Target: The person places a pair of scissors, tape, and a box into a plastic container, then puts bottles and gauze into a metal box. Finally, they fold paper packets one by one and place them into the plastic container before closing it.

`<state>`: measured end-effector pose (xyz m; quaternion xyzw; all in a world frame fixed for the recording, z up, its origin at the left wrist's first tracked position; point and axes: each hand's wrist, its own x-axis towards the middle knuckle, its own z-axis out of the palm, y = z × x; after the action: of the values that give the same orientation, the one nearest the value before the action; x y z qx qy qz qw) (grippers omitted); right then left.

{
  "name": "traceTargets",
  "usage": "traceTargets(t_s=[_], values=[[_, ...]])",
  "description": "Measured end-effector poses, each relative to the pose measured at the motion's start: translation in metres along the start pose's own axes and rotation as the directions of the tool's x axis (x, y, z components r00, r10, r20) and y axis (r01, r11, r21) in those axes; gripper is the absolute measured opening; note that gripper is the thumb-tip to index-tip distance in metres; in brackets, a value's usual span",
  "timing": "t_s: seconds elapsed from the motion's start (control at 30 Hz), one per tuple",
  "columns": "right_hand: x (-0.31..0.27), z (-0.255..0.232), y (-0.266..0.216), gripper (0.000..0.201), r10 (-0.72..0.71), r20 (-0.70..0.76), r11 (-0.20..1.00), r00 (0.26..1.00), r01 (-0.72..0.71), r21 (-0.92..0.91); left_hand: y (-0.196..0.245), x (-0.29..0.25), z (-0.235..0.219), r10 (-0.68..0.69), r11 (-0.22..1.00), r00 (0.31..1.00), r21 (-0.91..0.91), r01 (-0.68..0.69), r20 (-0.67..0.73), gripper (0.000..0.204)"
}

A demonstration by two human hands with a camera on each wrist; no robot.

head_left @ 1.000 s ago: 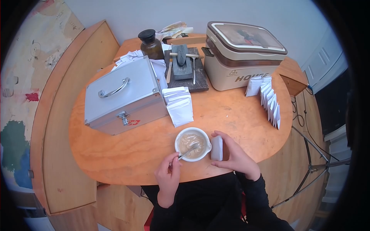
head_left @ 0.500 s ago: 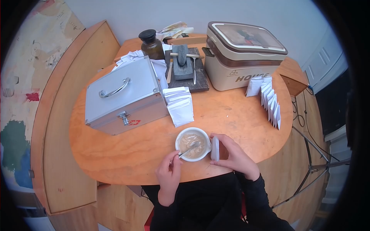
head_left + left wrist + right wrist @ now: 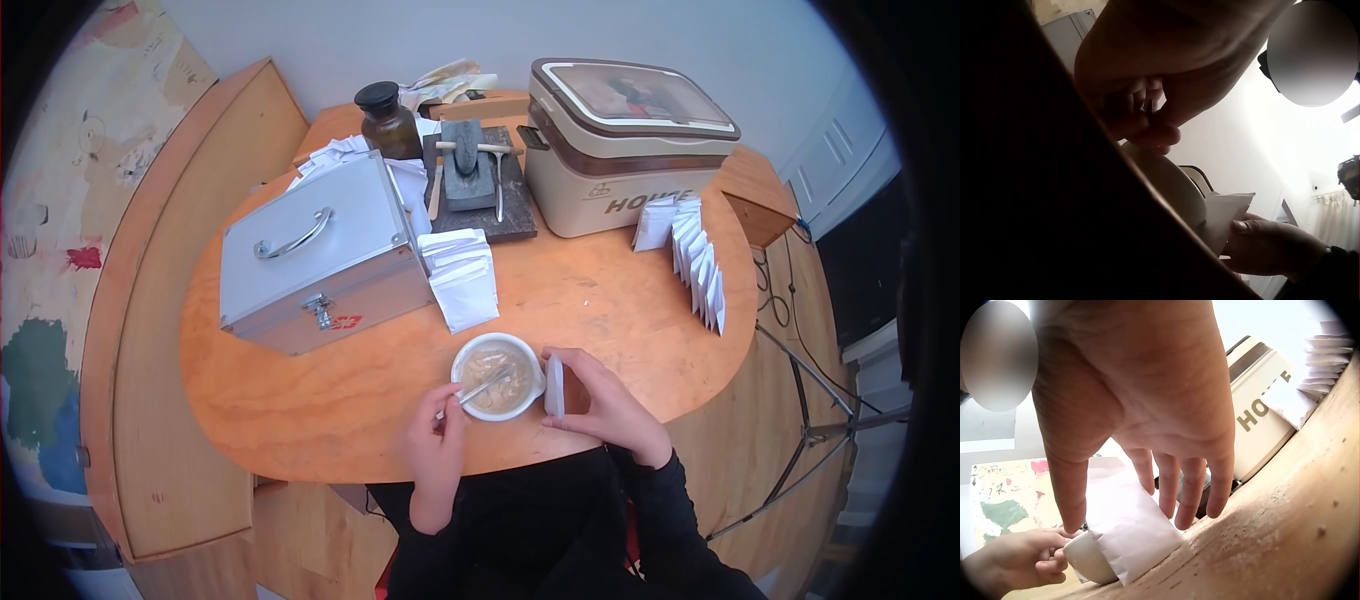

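Note:
A white spouted mortar (image 3: pixel 500 415) stands near the table's front edge, with a wet, pale brown mix (image 3: pixel 482 366) inside. My left hand (image 3: pixel 438 455) pinches the handle of a metal spoon (image 3: pixel 483 386), whose head dips into the mix. Close against the mortar's right side, a folded white paper packet (image 3: pixel 555 390) stands on edge. My right hand (image 3: pixel 618 418) holds it between thumb and fingers. In the right wrist view the packet (image 3: pixel 1129 519) partly covers the mortar (image 3: pixel 1091 559). The left wrist view hides most of the spoon behind fingers.
A silver metal case (image 3: pixel 310 250) stands on the left, with a stack of white packets (image 3: pixel 463 285) beside it. Behind are a brown jar (image 3: pixel 390 130), a dark slab (image 3: pixel 470 225) with tools, and a cream lidded box (image 3: pixel 620 170). More packets (image 3: pixel 697 265) line the right.
The spoon has shifted within the mortar, its handle now lying further over the bowl. My right hand has moved slightly left, and the packet has turned more edge-on in the head view.

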<state>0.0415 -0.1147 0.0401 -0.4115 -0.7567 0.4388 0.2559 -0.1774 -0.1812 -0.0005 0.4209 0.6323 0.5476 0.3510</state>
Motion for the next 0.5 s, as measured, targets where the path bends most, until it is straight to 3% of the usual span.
traceTargets(t_s=[0.33, 0.5], values=[[0.001, 0.002, -0.001, 0.072, -0.025, -0.014, 0.999, 1.000, 0.025, -0.027, 0.023, -0.004, -0.012, -0.146, 0.935, 0.978, -0.303, 0.186, 0.148, 0.015], [0.001, 0.003, -0.001, 0.072, -0.030, -0.016, 0.999, 0.999, 0.029, -0.024, 0.037, -0.008, -0.013, -0.127, 0.924, 0.977, -0.336, 0.180, 0.173, 0.015]])
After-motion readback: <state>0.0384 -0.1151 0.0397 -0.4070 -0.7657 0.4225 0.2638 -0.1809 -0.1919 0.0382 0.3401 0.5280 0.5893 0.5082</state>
